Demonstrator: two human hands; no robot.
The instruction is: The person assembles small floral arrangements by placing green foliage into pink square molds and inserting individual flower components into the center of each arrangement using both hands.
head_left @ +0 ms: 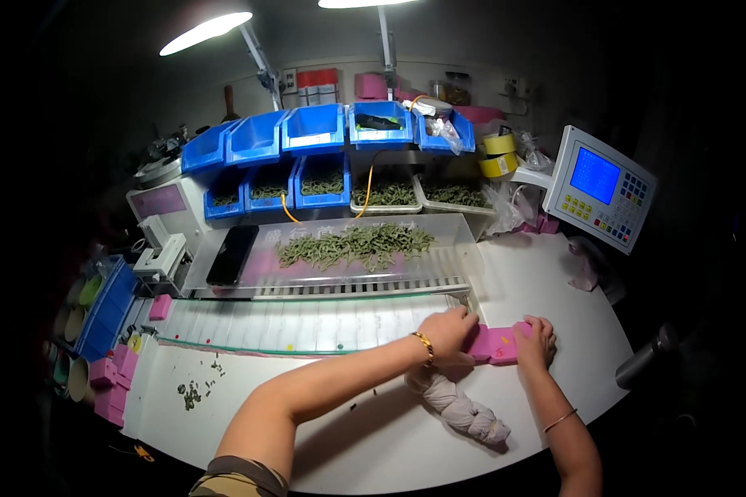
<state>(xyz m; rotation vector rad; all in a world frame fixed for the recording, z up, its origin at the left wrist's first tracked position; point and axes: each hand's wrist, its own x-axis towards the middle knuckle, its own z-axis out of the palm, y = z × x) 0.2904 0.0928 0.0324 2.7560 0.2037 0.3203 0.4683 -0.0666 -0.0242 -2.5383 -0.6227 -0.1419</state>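
From my seat I watch the pink blocks (501, 345) right of centre in the frame, resting on the white surface (568, 298) between both hands. The right hand (539, 341) has its grip bent over their right end, pinching it; the left hand (449, 335) curls at their left end, but its contact side is hidden, so I can't tell whether that grip is pinching or only pressing. I'd worry about uneven pressure: if one hand pushes harder, the blocks could part or skew. The left fingers also sit close to the right end of the glass strip (286, 325), so a slip that way might knock it. The twisted cloth (466, 412), lower right of centre, lies just below the left wrist and could get dragged along. A bump to the clear tray (449, 263) above could scatter its green pieces (352, 247).
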